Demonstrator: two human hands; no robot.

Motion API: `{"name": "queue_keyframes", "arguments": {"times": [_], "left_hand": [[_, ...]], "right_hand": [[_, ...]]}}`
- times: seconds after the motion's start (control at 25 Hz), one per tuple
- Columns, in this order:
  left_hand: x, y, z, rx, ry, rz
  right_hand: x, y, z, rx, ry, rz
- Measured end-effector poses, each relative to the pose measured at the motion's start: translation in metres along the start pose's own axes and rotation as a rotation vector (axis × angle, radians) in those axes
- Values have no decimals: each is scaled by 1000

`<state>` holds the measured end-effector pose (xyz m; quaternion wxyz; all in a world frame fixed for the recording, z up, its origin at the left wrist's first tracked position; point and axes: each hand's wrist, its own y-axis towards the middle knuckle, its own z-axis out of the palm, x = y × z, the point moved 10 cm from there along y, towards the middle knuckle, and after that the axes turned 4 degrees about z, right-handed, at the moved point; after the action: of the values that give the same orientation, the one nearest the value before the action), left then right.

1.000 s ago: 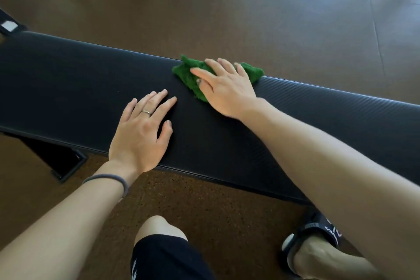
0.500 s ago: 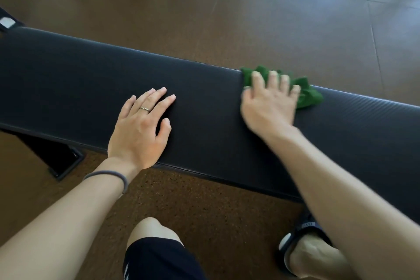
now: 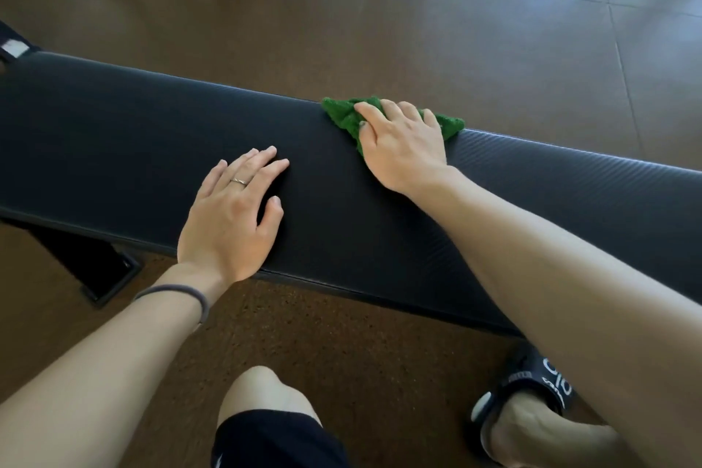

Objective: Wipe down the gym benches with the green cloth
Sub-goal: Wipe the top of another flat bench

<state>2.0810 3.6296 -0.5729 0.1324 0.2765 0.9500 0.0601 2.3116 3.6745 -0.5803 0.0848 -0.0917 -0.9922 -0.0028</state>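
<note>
green cloth [image 3: 343,117] | under R hand [image 3: 402,148] fingers [image 3: 370,111] | bench [image 3: 114,133] far edge

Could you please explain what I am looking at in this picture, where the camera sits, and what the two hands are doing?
No machine here: a person wears a wide-angle camera on the head, looking down at their own arms. A long black padded gym bench crosses the view. The right hand presses a crumpled green cloth flat against the bench's far edge with straight fingers. The left hand, wearing a ring, rests flat on the pad. Below are a knee, black shorts and a black sandal on the brown floor.
</note>
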Motion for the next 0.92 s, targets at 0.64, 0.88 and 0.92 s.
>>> {"name": "queue_keyframes", "arguments": {"times": [0.64,0.88,0.92], "left_hand": [[-2,-1,5,65,12,-30],[0,-5,3,121,5,-60],[7,-9,-5,76,4,-130]], "right_hand": [[56,-40,7,-1,-37,-274],[36,-184,2,121,-49,-617],[45,-172,2,123,-51,-652]]}}
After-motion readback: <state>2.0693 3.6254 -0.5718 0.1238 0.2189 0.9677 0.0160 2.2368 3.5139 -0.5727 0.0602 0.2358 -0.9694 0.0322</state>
